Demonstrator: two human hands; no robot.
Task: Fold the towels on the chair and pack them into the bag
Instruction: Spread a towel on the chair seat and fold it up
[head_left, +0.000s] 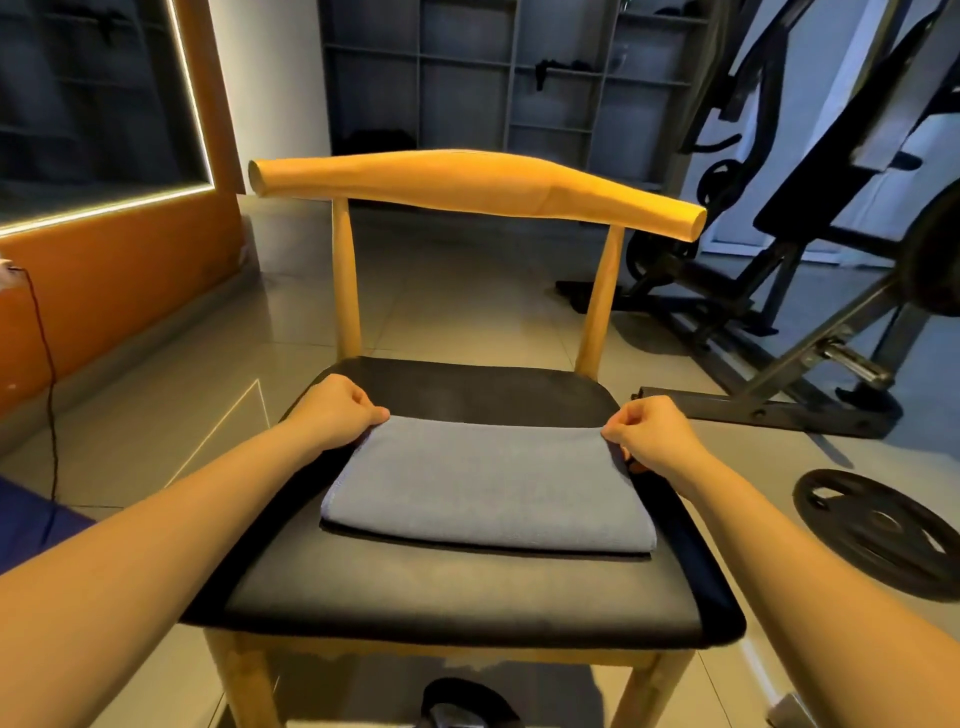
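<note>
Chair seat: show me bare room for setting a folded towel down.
Bare: the seat in front, between grey towel and front edge; another strip behind the towel, before the backrest posts. Crowded: the sides, where left hand and right hand pinch its far corners.

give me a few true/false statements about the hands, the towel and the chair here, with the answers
1. The left hand and the right hand each pinch a far corner of the grey towel. True.
2. The grey towel hangs over the top of the chair. False: it lies on the black seat, and the backrest has nothing on it.
3. A weight plate lies on the floor to the right of the chair. True.
4. The grey towel is bunched in a heap. False: it lies flat and folded, with its folded edge towards the person.
</note>
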